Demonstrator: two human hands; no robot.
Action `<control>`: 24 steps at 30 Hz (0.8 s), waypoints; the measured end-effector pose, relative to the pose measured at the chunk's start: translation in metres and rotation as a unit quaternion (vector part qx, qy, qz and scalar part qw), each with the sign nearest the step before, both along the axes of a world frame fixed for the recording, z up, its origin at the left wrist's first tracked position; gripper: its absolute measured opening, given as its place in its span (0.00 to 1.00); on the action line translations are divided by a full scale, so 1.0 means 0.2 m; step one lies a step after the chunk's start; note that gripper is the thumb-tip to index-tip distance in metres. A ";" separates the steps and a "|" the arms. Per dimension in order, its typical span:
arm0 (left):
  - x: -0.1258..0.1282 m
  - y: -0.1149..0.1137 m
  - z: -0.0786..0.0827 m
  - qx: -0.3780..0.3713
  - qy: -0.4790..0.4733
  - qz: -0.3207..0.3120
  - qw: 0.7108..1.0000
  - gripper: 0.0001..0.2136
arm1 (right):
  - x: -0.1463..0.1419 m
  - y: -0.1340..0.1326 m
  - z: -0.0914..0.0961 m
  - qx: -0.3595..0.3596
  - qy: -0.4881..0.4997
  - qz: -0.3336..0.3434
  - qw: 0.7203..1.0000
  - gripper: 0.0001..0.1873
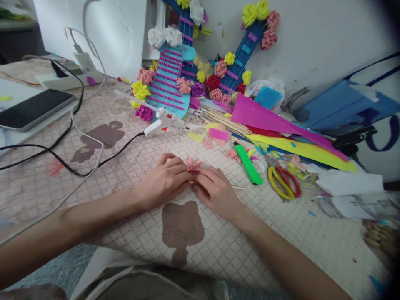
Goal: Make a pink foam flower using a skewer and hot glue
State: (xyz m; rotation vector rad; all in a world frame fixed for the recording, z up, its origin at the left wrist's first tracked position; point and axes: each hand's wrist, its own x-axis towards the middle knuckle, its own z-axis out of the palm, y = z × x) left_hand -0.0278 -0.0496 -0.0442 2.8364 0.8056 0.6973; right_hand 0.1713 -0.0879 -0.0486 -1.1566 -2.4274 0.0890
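Note:
My left hand and my right hand meet at the middle of the quilted cloth, fingers curled and pinched together. Between the fingertips sticks up a small pink paper piece with pointed petals, held by both hands. Just behind them lies a white glue gun with a black cord. A green marker lies to the right of my right hand.
Blue paper guitars decorated with paper flowers lean at the back. Sheets of magenta and yellow paper, wooden skewers and scissors lie to the right. A phone, power strip and cables lie on the left.

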 end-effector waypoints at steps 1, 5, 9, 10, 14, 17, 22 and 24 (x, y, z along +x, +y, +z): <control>0.00 0.00 0.00 0.000 0.000 0.000 1.000 0.08 | 0.00 0.00 0.00 0.001 -0.002 0.000 1.000 0.08; 0.00 0.00 0.00 0.001 -0.001 -0.001 1.000 0.08 | -0.01 0.00 -0.01 0.011 -0.015 -0.003 1.000 0.08; 0.00 0.00 0.00 0.004 -0.007 0.001 1.000 0.08 | -0.01 0.00 -0.01 0.022 -0.023 -0.002 1.000 0.09; 0.00 0.00 0.00 0.004 -0.010 0.002 1.000 0.07 | -0.01 0.00 -0.01 0.025 -0.023 -0.002 0.999 0.09; -0.01 -0.01 -0.01 0.008 -0.020 0.007 1.000 0.04 | -0.01 0.00 -0.01 0.027 -0.021 -0.003 0.999 0.10; 0.00 -0.02 0.00 0.014 -0.018 0.019 1.000 0.05 | -0.01 -0.01 -0.01 0.017 -0.018 0.001 1.000 0.10; 0.00 -0.04 0.00 0.018 -0.016 0.025 0.999 0.04 | -0.02 -0.01 -0.01 0.011 -0.008 0.008 1.000 0.09; 0.00 -0.04 0.00 0.024 -0.017 0.025 0.999 0.04 | -0.02 -0.01 -0.01 0.009 -0.004 0.009 1.000 0.09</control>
